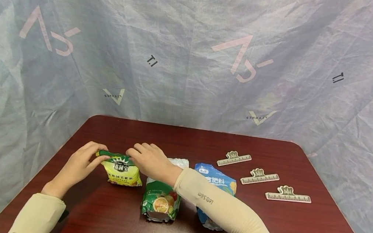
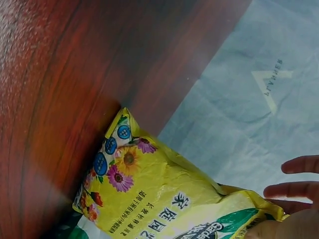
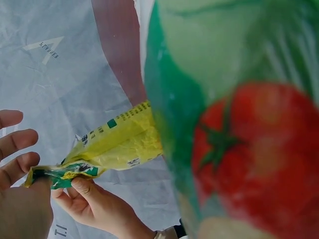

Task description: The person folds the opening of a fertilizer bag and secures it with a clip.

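Note:
A yellow fertilizer bag (image 1: 122,173) with a green top and flower pictures stands at the table's left side, its upper edge folded over. My left hand (image 1: 84,163) pinches the left end of that fold between thumb and fingers. At the right end, my right hand (image 1: 150,161) holds the fold; its thumb (image 3: 42,186) lies against the bag's top, the other fingers spread above. Just right of it is a green fertilizer bag (image 1: 160,199) with fruit pictures, partly hidden by my right forearm. A blue fertilizer bag (image 1: 216,176) lies beyond, also partly covered by the sleeve.
Three long bag clips with piano-key patterns lie in a slanting row on the right: a far clip (image 1: 234,159), a middle clip (image 1: 259,177) and a near clip (image 1: 288,195). Grey printed cloth (image 1: 186,76) hangs behind and beside the dark red table (image 1: 104,213).

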Motion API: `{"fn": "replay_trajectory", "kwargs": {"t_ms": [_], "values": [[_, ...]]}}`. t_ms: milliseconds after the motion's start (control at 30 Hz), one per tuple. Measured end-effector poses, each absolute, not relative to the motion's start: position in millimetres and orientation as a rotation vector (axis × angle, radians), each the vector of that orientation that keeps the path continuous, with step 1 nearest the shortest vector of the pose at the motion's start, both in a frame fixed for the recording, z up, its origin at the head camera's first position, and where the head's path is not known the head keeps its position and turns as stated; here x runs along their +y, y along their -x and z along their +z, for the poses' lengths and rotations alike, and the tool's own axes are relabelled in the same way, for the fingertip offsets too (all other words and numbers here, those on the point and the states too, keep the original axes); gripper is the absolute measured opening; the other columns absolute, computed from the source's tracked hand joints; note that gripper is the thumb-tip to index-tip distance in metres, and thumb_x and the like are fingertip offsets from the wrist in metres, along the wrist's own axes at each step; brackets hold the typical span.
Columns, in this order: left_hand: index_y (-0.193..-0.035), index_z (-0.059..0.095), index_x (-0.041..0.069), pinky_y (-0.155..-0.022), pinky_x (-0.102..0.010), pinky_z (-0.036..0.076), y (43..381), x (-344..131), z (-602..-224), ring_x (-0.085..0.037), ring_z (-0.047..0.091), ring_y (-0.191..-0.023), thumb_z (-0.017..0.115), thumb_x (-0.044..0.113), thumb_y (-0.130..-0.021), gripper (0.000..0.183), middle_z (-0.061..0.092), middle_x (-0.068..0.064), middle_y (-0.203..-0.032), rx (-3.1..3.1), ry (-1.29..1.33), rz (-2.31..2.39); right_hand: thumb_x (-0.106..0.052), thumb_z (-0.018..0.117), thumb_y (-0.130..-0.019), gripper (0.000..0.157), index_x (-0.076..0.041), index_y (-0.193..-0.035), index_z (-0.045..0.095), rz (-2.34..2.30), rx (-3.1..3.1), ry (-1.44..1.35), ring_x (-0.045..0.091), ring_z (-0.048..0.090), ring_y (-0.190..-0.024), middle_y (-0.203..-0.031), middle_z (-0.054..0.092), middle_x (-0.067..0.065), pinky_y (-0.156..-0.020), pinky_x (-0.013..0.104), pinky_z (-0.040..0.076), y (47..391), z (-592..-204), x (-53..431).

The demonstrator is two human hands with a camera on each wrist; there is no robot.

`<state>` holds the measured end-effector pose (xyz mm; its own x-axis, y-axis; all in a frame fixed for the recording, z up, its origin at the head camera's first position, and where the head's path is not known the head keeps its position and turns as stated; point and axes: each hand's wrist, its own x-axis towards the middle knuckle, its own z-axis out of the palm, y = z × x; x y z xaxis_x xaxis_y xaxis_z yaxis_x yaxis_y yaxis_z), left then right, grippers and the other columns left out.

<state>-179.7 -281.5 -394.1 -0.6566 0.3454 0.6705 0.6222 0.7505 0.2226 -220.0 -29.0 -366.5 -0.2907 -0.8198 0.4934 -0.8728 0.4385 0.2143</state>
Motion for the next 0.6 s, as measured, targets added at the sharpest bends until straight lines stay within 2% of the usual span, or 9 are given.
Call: {"fn": "replay_trajectory", "kwargs": {"t_ms": [333,600], "values": [[-0.103,0.057,0.012,-0.055,-0.015,0.032,179.6,-280.9,-396.2,-0.007,0.043,-0.071,0.075,-0.002,-0.07,0.04,0.05,0.007,-0.086,-2.37,0.656,-0.655,-0.029,0.055,-0.092,0.026,-0.019,-0.116,0.053,0.071,-2.166,-1.385,0.01,0.053,-0.085,-0.101,0.056,-0.007,-0.066,0.021,0.041,220.7,-371.5,-27.7],[-0.103,0.06,0.012,-0.068,-0.02,0.037,179.0,-279.8,-399.2,-0.009,0.049,-0.082,0.07,0.002,-0.077,0.03,0.055,0.004,-0.096,-2.362,0.705,-0.586,-0.029,0.054,-0.093,0.026,-0.018,-0.117,0.052,0.066,-2.156,-1.378,0.01,0.053,-0.084,-0.101,0.056,-0.007,-0.064,0.021,0.04,220.8,-373.7,-27.6]]}}
